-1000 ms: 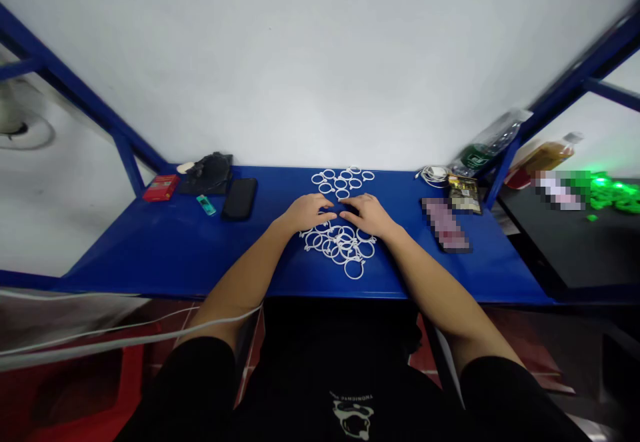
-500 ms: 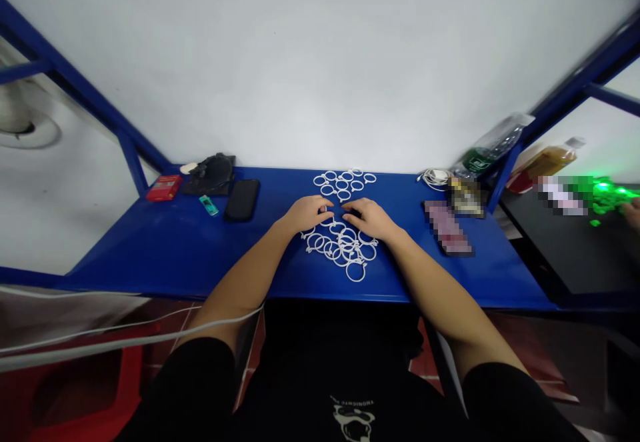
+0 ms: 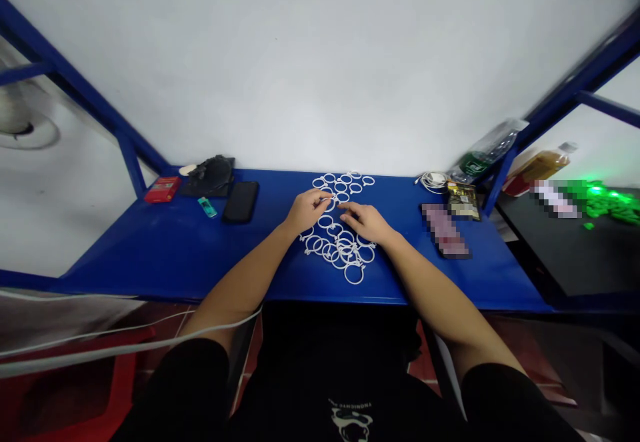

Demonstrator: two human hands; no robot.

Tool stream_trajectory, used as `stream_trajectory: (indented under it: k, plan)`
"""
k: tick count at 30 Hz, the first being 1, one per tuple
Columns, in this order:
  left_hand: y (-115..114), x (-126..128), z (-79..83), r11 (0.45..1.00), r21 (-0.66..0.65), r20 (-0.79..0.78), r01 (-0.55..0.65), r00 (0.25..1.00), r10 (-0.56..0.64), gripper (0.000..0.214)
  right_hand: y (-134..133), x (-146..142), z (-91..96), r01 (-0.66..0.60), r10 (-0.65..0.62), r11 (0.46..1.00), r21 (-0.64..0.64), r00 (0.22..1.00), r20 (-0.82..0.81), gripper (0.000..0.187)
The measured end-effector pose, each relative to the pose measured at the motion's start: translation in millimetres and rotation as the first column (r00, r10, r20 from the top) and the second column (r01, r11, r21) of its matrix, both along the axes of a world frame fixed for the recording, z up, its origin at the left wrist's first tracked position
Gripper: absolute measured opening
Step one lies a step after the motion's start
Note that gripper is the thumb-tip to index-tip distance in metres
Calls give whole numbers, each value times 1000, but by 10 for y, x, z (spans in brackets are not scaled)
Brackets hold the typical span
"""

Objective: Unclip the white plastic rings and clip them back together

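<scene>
A heap of white plastic rings lies on the blue table just in front of me. Farther back, several more white rings lie flat in rows near the wall. My left hand reaches toward those rows and pinches one white ring between thumb and fingers. My right hand rests at the back of the heap with its fingers stretched forward; I cannot make out anything in it.
On the left stand a red box, a teal lighter, a black phone and a dark cloth. On the right lie a white cable, a small packet, a blurred object and bottles.
My left hand has lifted off the heap and moved back toward the laid-out rows, now pinching a ring. My right hand has shifted only slightly.
</scene>
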State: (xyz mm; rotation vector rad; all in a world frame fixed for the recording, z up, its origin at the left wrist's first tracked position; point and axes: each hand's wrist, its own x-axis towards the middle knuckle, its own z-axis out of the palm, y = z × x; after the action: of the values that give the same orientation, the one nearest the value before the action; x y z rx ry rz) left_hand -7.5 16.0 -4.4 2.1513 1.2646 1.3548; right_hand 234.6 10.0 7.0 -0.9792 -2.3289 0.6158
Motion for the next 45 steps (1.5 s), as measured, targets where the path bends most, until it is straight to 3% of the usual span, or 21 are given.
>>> stream_trajectory:
  k: [3, 6, 9, 13, 17, 23, 26, 28, 31, 33, 38, 45]
  plan:
    - [-40, 41, 3, 997, -57, 45, 56, 998, -53, 15, 18, 13, -13, 97, -92, 993, 66, 993, -70, 38]
    - [-89, 77, 31, 987, -87, 25, 132, 991, -130, 17, 29, 22, -2, 53, -39, 988, 146, 995, -92, 33]
    - [-119, 81, 72, 987, -29, -42, 160, 986, -161, 17, 15, 11, 13, -7, 21, 981, 193, 997, -70, 27]
    - [-118, 50, 92, 976, 71, -105, 207, 974, -199, 22, -22, -20, 31, 64, -45, 975, 214, 994, -95, 27]
    - [-108, 40, 45, 973, 58, -197, 225, 958, -210, 41, -57, -33, 72, 129, -115, 973, 192, 990, -81, 27]
    - [-134, 80, 37, 971, 46, -256, 235, 942, -216, 42, -49, 8, 117, 181, -171, 971, 156, 983, -74, 27]
    - [-131, 59, 73, 985, 50, -228, 164, 962, -149, 48, 15, 90, 129, 316, -294, 931, 185, 946, -135, 29]
    - [-114, 29, 78, 989, 22, -255, 147, 957, -137, 39, 78, 167, 129, 420, -389, 892, 167, 902, -187, 31]
    - [-95, -2, 64, 979, -38, -340, 201, 918, -202, 22, 186, 280, 105, 527, -498, 844, 101, 840, -217, 31]
    - [-104, 0, 61, 965, -86, -369, 247, 892, -261, 26, 253, 335, 74, 569, -548, 820, 60, 812, -202, 30]
    - [-151, 30, 82, 954, -149, -370, 260, 880, -297, 51, 362, 393, -12, 585, -582, 811, 1, 806, -103, 24]
    - [-96, 33, 25, 948, -134, -449, 290, 835, -319, 25, 450, 423, -114, 584, -583, 812, -2, 812, -21, 22]
